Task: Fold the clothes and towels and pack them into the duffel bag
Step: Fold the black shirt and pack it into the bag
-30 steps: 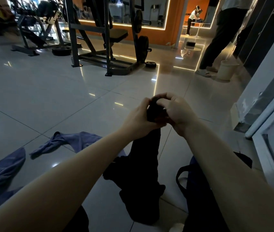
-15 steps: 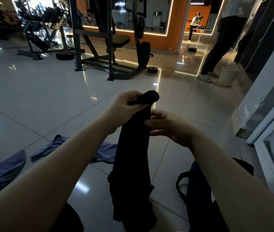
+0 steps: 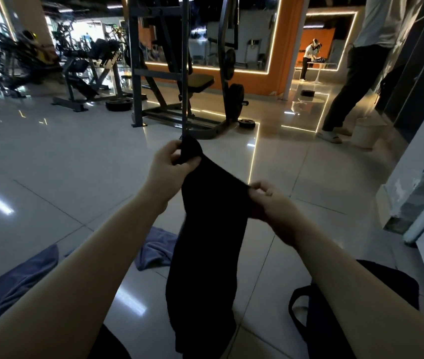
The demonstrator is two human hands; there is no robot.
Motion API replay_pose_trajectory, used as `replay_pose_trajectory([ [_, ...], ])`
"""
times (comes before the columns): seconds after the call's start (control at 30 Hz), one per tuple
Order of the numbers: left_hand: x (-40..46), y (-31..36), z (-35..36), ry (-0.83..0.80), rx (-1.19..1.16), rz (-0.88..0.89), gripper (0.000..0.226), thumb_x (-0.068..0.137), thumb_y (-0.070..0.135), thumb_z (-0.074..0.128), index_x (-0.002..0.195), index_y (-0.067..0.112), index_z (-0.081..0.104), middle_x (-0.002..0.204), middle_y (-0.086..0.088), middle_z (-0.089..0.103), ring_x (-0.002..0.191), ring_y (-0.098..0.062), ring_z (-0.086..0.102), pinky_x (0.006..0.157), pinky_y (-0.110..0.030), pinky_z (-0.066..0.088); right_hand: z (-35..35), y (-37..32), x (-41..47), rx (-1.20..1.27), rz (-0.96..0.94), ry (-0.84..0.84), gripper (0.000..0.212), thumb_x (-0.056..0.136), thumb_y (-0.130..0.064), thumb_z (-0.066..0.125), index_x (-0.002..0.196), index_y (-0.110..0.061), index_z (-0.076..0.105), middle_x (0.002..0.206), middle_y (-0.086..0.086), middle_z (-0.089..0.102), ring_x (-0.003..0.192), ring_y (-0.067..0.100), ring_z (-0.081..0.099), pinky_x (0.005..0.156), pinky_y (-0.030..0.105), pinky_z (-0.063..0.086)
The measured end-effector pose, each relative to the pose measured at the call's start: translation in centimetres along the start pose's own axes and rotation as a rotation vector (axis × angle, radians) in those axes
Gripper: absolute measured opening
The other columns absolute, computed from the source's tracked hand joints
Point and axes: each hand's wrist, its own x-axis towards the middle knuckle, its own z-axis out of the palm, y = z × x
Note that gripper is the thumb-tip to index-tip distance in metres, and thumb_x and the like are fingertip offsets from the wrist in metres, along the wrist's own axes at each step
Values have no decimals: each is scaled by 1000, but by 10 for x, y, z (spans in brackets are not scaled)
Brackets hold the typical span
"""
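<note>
From the head camera, both bare arms reach forward over a glossy tiled floor [image 3: 58,161]; the left hand [image 3: 169,165] is raised higher and pinches one top corner of a black garment [image 3: 205,242] between thumb and curled fingers; the right hand [image 3: 270,203] sits lower and to the right, its fingers closed on the other end of the same top edge, so the edge slopes down from left to right between the two hands; the cloth hangs in a long dark strip toward the bottom of the view, and it is too dark to say what kind of garment it is, perhaps trousers. A crumpled blue-grey towel [image 3: 155,248] lies on the tiles just behind the hanging cloth, partly hidden by it; a second blue-grey towel [image 3: 9,286] lies at the lower left, under the left forearm. At the lower right, beneath the right forearm, sits a dark duffel bag [image 3: 387,281] with a looped black strap [image 3: 295,307] showing at its left side. Further off stands a dark metal weight rack [image 3: 180,73] with a weight plate [image 3: 246,123] on the floor beside it; a person in dark trousers [image 3: 348,92] stands at the right next to a pale bucket [image 3: 365,132]; an orange wall [image 3: 286,47] with lit edges closes the background.
</note>
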Motion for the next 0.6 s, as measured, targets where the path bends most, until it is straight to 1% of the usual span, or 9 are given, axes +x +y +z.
replay_pose_trajectory([
  [0.07, 3, -3, -9, 26, -9, -74, 35, 89, -1, 59, 121, 10, 53, 100, -7, 64, 78, -11, 66, 64, -16, 54, -2, -11, 0, -13, -71, 68, 9, 100, -14, 45, 99, -10, 53, 84, 7, 59, 71, 16, 55, 69, 31, 46],
  [0.17, 0, -6, -11, -47, 68, -157, 51, 86, 3, 65, 129, 23, 46, 117, -8, 55, 93, -17, 61, 65, -17, 54, -1, -24, -4, -21, -151, 100, 11, 100, -14, 46, 96, -14, 56, 83, 7, 57, 65, 16, 50, 60, 27, 41],
  [0.23, -4, -4, -2, -170, 209, -92, 55, 84, 11, 69, 128, 32, 43, 125, -3, 47, 107, -18, 54, 80, -25, 53, 2, -32, -8, -45, -184, 92, 12, 99, -14, 48, 94, -17, 58, 84, 6, 57, 64, 16, 50, 57, 25, 42],
  [0.3, -7, -6, 12, -281, 347, 30, 50, 83, 26, 71, 125, 33, 47, 129, 2, 42, 118, -14, 44, 95, -29, 43, 6, -37, -11, -72, -210, 71, 12, 99, -15, 49, 93, -19, 59, 86, 5, 58, 66, 14, 54, 57, 23, 45],
  [0.33, -8, -9, 19, -327, 423, 82, 42, 84, 32, 69, 122, 31, 51, 127, 3, 44, 117, -12, 44, 96, -27, 40, 8, -39, -13, -88, -225, 64, 12, 99, -16, 49, 93, -19, 59, 87, 6, 58, 68, 14, 55, 57, 22, 47],
  [0.37, -8, -13, 26, -362, 474, 113, 32, 86, 33, 66, 116, 28, 55, 121, 4, 48, 111, -10, 47, 92, -24, 41, 10, -40, -14, -110, -242, 63, 11, 98, -16, 50, 93, -19, 59, 86, 6, 59, 68, 12, 56, 56, 20, 47],
  [0.43, -9, -16, 32, -395, 417, 59, 9, 93, 24, 60, 100, 19, 62, 97, 3, 60, 91, -10, 57, 78, -24, 45, 12, -41, -15, -143, -270, 64, 10, 98, -15, 51, 93, -18, 59, 82, 5, 58, 64, 8, 56, 55, 18, 46],
  [0.5, -7, -18, 31, -412, 288, -4, 7, 94, 15, 56, 92, 16, 63, 80, -1, 61, 75, -14, 58, 69, -26, 46, 13, -40, -15, -153, -262, 59, 10, 98, -16, 51, 93, -18, 59, 81, 4, 58, 61, 5, 55, 53, 16, 45],
  [0.6, -7, -15, 28, -411, 239, 33, 6, 92, 11, 58, 92, 13, 63, 81, -3, 61, 76, -15, 59, 70, -24, 49, 9, -38, -15, -168, -189, 12, 8, 98, -19, 50, 98, -17, 57, 85, 4, 58, 66, 8, 55, 54, 16, 46],
])
